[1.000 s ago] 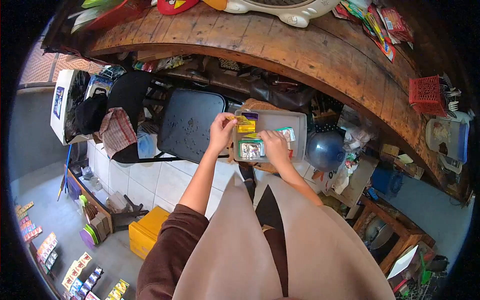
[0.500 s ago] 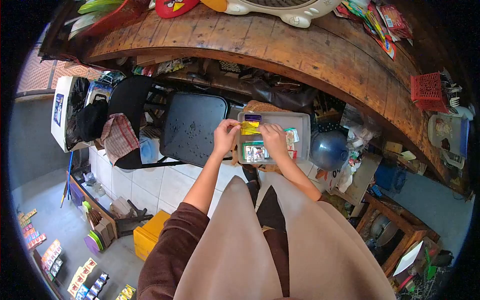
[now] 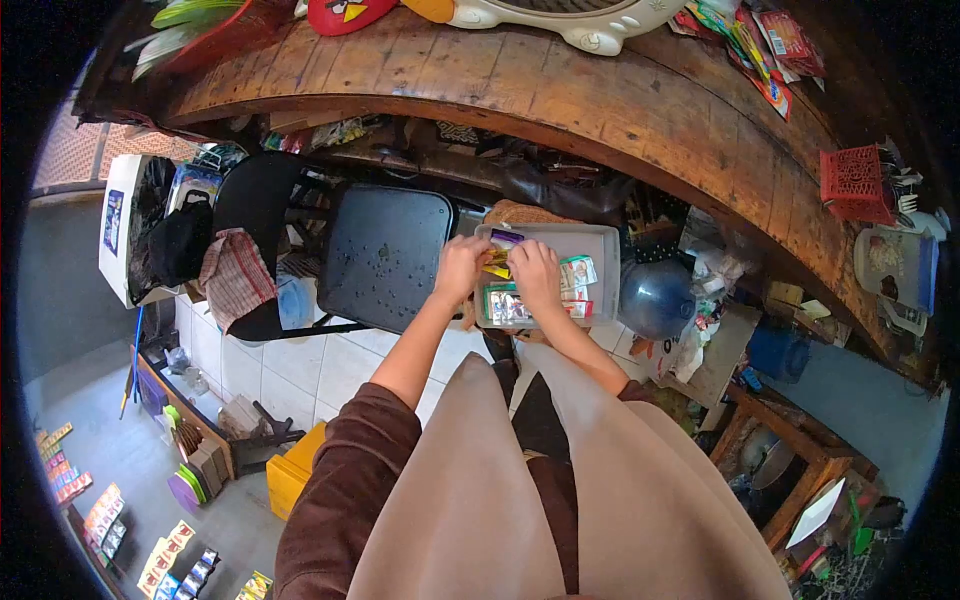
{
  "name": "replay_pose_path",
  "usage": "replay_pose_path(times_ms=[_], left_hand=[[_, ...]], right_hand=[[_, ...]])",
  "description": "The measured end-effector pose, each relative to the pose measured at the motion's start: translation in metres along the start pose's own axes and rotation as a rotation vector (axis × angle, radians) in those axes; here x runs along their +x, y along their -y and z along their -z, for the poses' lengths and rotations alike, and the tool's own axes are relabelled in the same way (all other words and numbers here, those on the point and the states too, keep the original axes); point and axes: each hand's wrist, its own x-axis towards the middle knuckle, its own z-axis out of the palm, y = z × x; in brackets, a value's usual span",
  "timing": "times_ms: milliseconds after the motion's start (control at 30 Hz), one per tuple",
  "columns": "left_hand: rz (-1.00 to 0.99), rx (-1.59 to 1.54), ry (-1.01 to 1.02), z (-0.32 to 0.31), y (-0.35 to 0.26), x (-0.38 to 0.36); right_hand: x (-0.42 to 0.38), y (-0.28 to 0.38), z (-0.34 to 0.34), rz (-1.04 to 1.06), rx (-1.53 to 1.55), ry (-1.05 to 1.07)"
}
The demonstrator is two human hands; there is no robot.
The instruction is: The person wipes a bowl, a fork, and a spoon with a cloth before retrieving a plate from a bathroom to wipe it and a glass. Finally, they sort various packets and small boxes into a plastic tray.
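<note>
My left hand [image 3: 461, 266] is closed, its fingertips pinching the left side of a yellow sachet [image 3: 496, 268] over the left part of a pale plastic tub [image 3: 605, 238]. At the sachet's other side, my right hand [image 3: 536, 273] has its fingers closed on it and hides part of it. A purple packet [image 3: 506, 236] lies just beyond the sachet, near the tub's far left corner. Green and white sachets [image 3: 578, 271] rest to the right of my right hand. More printed sachets [image 3: 503, 304] sit along the tub's near side.
Left of the tub stands a black stool [image 3: 385, 260] with wet drops on its seat. A dark blue ball-like object [image 3: 657, 300] is to the right. Beyond runs a curved wooden counter [image 3: 480, 80]. A red basket [image 3: 856, 186] stands at its right end.
My hands have come closer together around the yellow sachet, which shows less now. The left hand has moved to the right, and the right hand slightly left.
</note>
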Motion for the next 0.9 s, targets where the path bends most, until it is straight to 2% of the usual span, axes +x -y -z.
replay_pose_path(times_ms=[33, 100, 133, 200, 233, 267, 333, 400, 467, 533, 567, 600, 667, 700, 733, 800, 833, 867, 900], left_hand=[[-0.103, 0.162, 0.026, 0.001, 0.002, 0.0], [-0.174, 0.255, 0.04, 0.001, 0.006, -0.002], [-0.247, 0.348, 0.051, 0.001, 0.008, -0.003], [-0.271, 0.381, 0.028, -0.004, 0.011, -0.006], [-0.293, 0.415, 0.004, -0.005, 0.011, -0.008], [-0.296, 0.413, 0.005, -0.006, 0.012, -0.01], [-0.121, 0.248, 0.068, -0.004, 0.01, -0.012], [-0.142, 0.174, 0.025, 0.001, 0.002, -0.015], [-0.162, 0.101, -0.02, 0.01, -0.009, -0.011], [-0.304, 0.178, 0.052, 0.012, -0.018, -0.001], [-0.241, 0.217, 0.158, 0.012, -0.02, 0.002], [-0.244, 0.221, 0.157, 0.008, -0.017, 0.004], [-0.228, 0.358, 0.257, 0.002, -0.011, 0.01], [-0.225, 0.355, 0.211, -0.002, -0.008, 0.011], [-0.232, 0.355, 0.206, -0.002, -0.006, 0.01], [-0.226, 0.388, 0.098, -0.002, -0.005, 0.008], [-0.258, 0.371, 0.038, -0.005, -0.004, 0.006], [-0.245, 0.411, 0.071, -0.009, -0.001, 0.005], [-0.234, 0.393, 0.081, -0.01, -0.003, 0.004]], right_hand=[[-0.004, 0.002, -0.001, -0.003, 0.0, 0.002], [-0.012, 0.008, -0.007, -0.245, 0.185, -0.082], [-0.016, 0.01, -0.011, -0.247, 0.185, -0.082], [-0.025, 0.012, -0.024, -0.622, 0.464, -0.186], [-0.03, 0.006, -0.033, -0.711, 0.566, -0.075], [-0.033, 0.0, -0.045, -0.713, 0.565, -0.077], [-0.028, 0.0, -0.053, -0.942, 0.951, 0.023], [-0.024, -0.001, -0.053, -0.916, 0.876, 0.026], [-0.018, 0.001, -0.05, -0.819, 1.0, -0.002], [-0.014, -0.009, -0.058, -0.797, 0.921, 0.048], [-0.014, -0.014, -0.067, -0.72, 0.819, 0.049], [-0.01, -0.013, -0.066, -0.642, 0.717, 0.049], [-0.004, -0.014, -0.061, -0.653, 0.639, 0.124], [-0.001, -0.014, -0.056, -0.667, 0.557, 0.202], [-0.005, -0.021, -0.069, -0.665, 0.554, 0.195], [-0.013, -0.034, -0.098, -0.568, 0.794, 0.141], [-0.015, -0.04, -0.106, -0.506, 0.765, 0.136], [-0.006, -0.03, -0.067, -0.449, 0.725, 0.219], [-0.015, -0.047, -0.094, -0.297, 0.647, 0.141]])
